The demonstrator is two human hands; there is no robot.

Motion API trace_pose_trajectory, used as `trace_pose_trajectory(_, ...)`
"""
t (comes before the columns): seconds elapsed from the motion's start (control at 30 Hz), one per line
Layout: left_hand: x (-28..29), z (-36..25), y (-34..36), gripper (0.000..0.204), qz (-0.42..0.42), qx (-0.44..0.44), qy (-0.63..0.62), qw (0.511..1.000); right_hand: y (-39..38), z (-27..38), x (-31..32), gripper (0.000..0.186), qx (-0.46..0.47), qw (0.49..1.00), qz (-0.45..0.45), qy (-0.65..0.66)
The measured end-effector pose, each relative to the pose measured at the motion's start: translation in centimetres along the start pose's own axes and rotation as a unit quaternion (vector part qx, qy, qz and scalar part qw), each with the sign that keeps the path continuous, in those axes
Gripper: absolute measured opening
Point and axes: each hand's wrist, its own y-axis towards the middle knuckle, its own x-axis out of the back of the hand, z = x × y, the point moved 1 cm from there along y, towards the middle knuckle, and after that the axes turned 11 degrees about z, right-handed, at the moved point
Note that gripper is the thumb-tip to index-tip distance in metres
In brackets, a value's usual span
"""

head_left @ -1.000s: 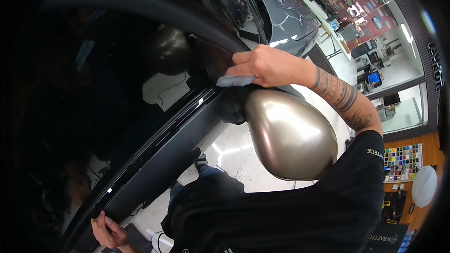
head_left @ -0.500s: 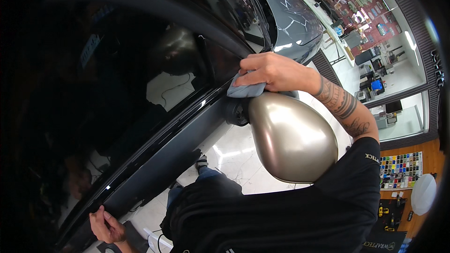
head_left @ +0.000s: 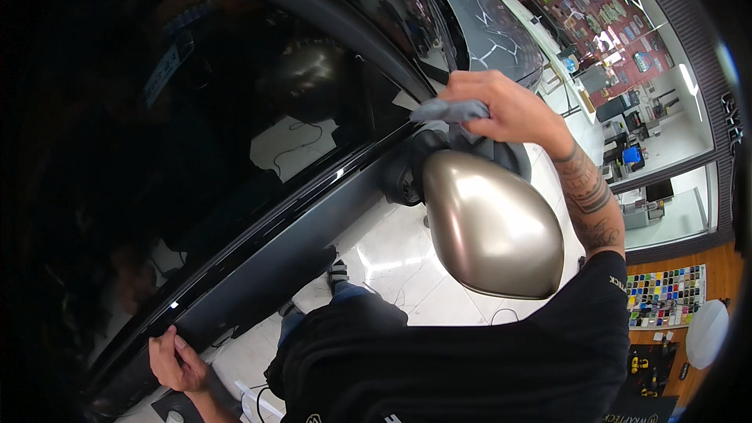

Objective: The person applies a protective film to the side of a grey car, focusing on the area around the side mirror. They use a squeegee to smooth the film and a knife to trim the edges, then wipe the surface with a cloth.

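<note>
My right hand (head_left: 501,106) is closed around a grey cloth (head_left: 448,112), held above the mirror's mount at the front corner of the door window. Just below it, the car's side mirror (head_left: 493,223) has a smooth bronze-gold cover and a black base. At the lower left, my left hand (head_left: 177,362) rests against the dark car door (head_left: 274,266) near the window sill. Its fingers are curled in, and whatever lies inside them is hidden. The black side window (head_left: 211,149) fills the left of the view, with reflections on it.
Ahead is the car's dark grey hood (head_left: 489,19) with pale branching lines. White floor tiles (head_left: 392,266) lie below the mirror, and my foot stands by the door. A workbench (head_left: 548,51), a board of colour swatches (head_left: 666,296) and hanging power tools (head_left: 641,364) are off to the right.
My right hand has lifted away from the mirror mount and shifted right and up, with the cloth now bunched in it. The left hand has stayed at the door, slightly higher in view.
</note>
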Motion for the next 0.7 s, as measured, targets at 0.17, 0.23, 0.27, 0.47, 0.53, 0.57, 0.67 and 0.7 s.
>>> trace_pose_trajectory(0.17, 0.3, 0.9, -1.1, 0.011, 0.037, 0.028, 0.025, 0.999, 0.7, 0.2, -2.3, 0.045, 0.040, 0.998, 0.049, -0.017)
trace_pose_trajectory(0.23, 0.5, 1.2, -1.7, 0.011, 0.054, 0.052, 0.011, 0.997, 1.6, 0.5, -2.6, 0.049, 0.031, 0.996, 0.078, -0.039)
trace_pose_trajectory(0.27, 0.6, 1.2, -1.6, 0.011, 0.060, 0.067, 0.006, 0.996, 2.3, 0.9, -2.4, 0.047, 0.038, 0.994, 0.087, -0.053)
trace_pose_trajectory(0.47, 0.3, 1.1, -0.9, 0.014, 0.022, -0.004, 0.065, 0.998, 5.7, 3.6, -2.4, 0.040, 0.054, 0.978, 0.156, -0.128)
trace_pose_trajectory(0.53, 0.6, 1.1, -0.8, 0.014, 0.029, 0.001, 0.059, 0.998, 5.7, 3.6, -2.3, 0.038, 0.034, 0.973, 0.175, -0.145)
trace_pose_trajectory(0.57, 0.8, 1.0, -1.0, 0.014, 0.032, 0.006, 0.057, 0.998, 5.4, 3.1, -2.1, 0.039, 0.029, 0.975, 0.174, -0.134)
trace_pose_trajectory(0.67, 0.9, 2.4, -2.7, 0.014, 0.056, 0.024, 0.085, 0.994, 2.2, -0.1, -1.7, 0.038, -0.018, 0.980, 0.155, -0.122)
trace_pose_trajectory(0.7, 1.9, 1.4, -2.2, 0.013, 0.057, 0.033, 0.098, 0.993, 1.5, -1.8, -1.8, 0.036, -0.029, 0.981, 0.132, -0.139)
